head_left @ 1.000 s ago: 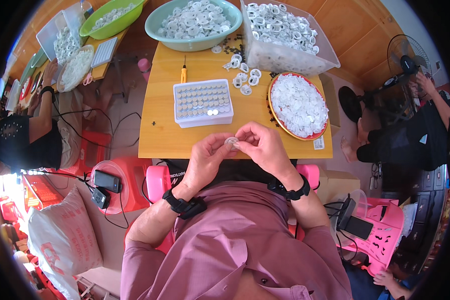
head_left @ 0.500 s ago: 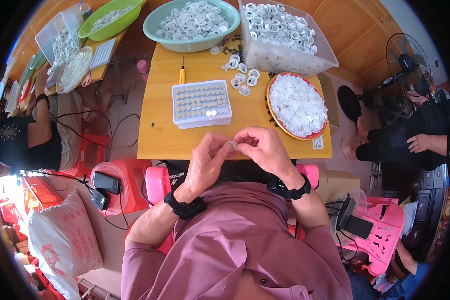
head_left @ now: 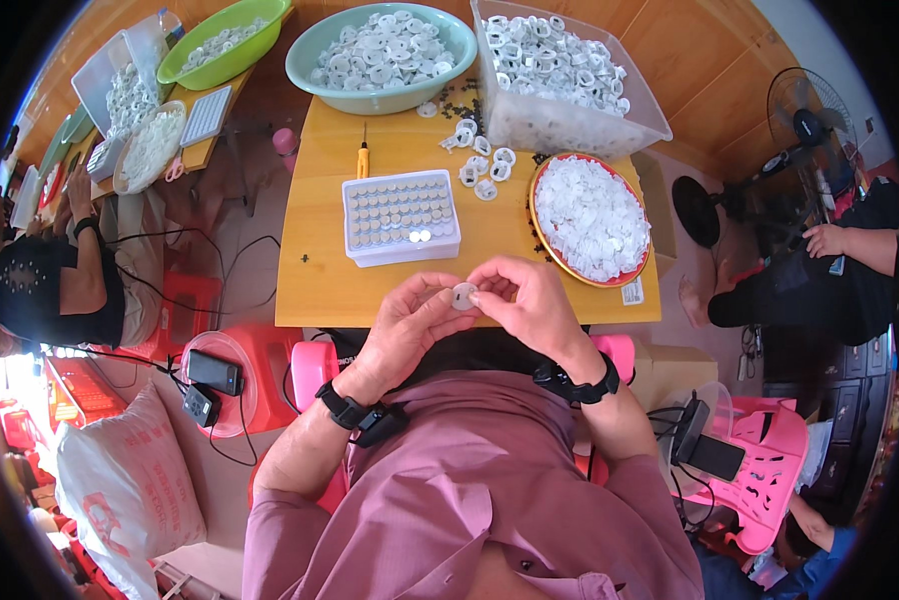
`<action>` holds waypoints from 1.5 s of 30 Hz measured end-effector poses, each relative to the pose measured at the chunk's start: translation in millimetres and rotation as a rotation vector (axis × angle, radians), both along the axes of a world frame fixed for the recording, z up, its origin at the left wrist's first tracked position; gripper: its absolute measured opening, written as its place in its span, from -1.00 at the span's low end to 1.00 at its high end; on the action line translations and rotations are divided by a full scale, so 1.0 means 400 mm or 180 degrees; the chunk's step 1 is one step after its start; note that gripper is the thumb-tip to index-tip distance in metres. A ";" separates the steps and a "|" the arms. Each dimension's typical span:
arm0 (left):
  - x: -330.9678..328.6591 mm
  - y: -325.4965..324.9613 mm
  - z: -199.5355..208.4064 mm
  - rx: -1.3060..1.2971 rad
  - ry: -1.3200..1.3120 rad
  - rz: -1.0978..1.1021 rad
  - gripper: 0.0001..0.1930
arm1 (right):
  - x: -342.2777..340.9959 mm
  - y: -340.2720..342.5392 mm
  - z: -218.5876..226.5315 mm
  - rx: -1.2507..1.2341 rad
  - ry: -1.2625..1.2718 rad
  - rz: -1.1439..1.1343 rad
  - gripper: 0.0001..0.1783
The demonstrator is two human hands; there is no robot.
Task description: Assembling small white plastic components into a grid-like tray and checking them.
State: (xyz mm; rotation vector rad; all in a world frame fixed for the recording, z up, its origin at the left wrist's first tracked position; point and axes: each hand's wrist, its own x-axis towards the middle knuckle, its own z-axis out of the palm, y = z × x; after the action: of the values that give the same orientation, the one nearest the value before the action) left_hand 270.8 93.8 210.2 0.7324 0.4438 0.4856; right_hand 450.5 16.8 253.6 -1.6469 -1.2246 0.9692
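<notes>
Wooden table [head_left: 320, 290] carries a white tray [head_left: 402, 218] of small parts. Above its near edge, left hand [head_left: 410, 325] and right hand [head_left: 530, 305] pinch one small white disc [head_left: 464, 296] between fingertips. Assembly appears underway; next, a careful press fit.

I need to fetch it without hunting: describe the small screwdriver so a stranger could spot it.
On the wooden table, look beyond the white compartment tray, toward the pale green bowl. The screwdriver lies between them, the only slim tool with a yellow-orange handle among white rings.
</notes>
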 end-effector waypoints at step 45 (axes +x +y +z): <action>-0.007 0.007 -0.007 -0.0385 -0.0911 0.0573 -0.57 | -0.063 0.037 0.049 0.2313 -0.2329 0.0445 -0.63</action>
State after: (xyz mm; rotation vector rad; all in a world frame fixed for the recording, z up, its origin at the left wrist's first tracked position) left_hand 267.9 96.7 207.5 0.4986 0.2685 0.7155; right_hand 425.4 31.5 273.3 -1.3337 -1.8999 -0.0903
